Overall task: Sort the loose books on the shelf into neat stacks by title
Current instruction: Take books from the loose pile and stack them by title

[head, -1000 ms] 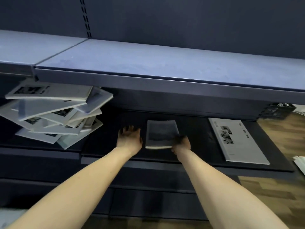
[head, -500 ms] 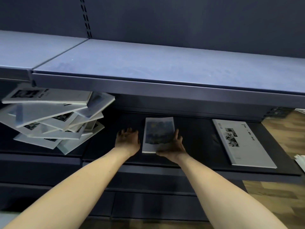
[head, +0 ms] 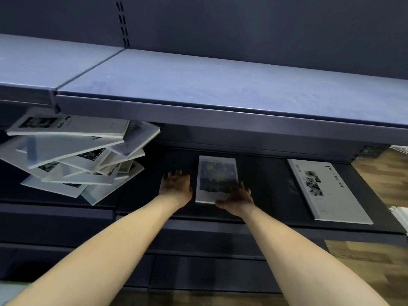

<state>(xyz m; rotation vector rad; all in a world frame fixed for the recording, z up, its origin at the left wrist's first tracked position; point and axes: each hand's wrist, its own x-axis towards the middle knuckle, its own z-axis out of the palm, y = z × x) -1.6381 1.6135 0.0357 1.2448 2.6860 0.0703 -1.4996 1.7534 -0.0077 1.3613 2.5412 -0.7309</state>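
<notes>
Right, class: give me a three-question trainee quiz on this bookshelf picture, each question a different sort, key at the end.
1. True or false: the right hand rests on the small book with the blue picture.
2. Which hand touches no book: A the left hand, B the right hand?
3. Fill in: the messy pile of books lies to the ____ of both hands.

Key: 1 true; 2 A; 3 left.

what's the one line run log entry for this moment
step: placing blue-cover book flat on lower shelf | right hand rests on its near corner | left hand beside it, empty | messy pile unsorted
</notes>
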